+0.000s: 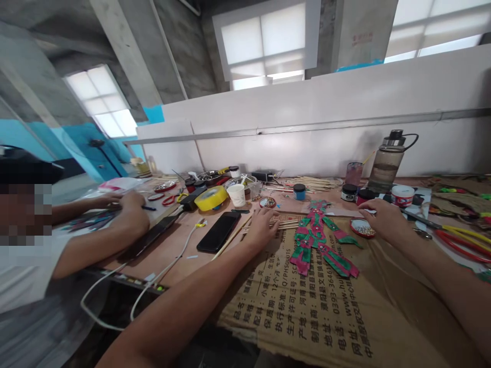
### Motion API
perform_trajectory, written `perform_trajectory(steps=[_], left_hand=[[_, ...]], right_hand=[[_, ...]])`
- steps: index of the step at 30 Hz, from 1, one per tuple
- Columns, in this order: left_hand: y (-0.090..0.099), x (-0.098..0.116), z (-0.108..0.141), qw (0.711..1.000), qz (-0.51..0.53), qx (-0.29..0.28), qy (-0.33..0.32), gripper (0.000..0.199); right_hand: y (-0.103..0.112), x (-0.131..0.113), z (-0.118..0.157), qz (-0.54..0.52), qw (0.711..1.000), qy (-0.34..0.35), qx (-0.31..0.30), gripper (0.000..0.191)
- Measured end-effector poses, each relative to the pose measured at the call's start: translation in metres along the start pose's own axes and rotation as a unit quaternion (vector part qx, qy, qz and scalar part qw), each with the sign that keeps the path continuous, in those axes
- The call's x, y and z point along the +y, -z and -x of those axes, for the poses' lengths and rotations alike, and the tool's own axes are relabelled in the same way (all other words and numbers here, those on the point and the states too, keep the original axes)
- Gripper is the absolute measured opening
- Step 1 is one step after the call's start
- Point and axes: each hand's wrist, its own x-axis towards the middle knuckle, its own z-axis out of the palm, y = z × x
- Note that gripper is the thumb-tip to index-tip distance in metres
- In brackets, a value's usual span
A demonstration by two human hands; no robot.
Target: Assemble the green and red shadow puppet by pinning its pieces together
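Note:
A pink and green fabric piece (316, 232), set with small shiny beads, lies on the flattened cardboard (291, 317) between my hands. My left hand (264, 226) rests left of it, fingers loosely spread beside a bundle of thin wooden sticks (288, 224). Just beyond those fingertips sits a small dish of mixed beads (267, 202). On the other side, my right hand (383, 220) reaches over the edge of a red-rimmed dish of pale beads (362, 228), fingers apart, close to a dark red jar (365, 196). Nothing shows in either hand.
A phone (219, 231), yellow tape roll (210, 198), paper cup (237, 195) and blue paint jar (299, 192) stand left and behind. At right are red-handled scissors (460, 244) and a water bottle (387, 161). A co-worker's arms (111, 230) are at left.

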Motion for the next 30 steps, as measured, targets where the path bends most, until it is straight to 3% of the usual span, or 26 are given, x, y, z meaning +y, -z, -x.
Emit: perform_trajectory(steps=[16, 30], left_hand=[[0.005, 0.006, 0.002, 1.0, 0.007, -0.001, 0.006, 0.016], [-0.001, 0.002, 0.0, 1.0, 0.009, 0.026, 0.012, 0.015]], right_hand=[[0.004, -0.014, 0.005, -0.001, 0.999, -0.034, 0.037, 0.03], [0.017, -0.012, 0.001, 0.002, 0.996, -0.089, -0.008, 0.028]])
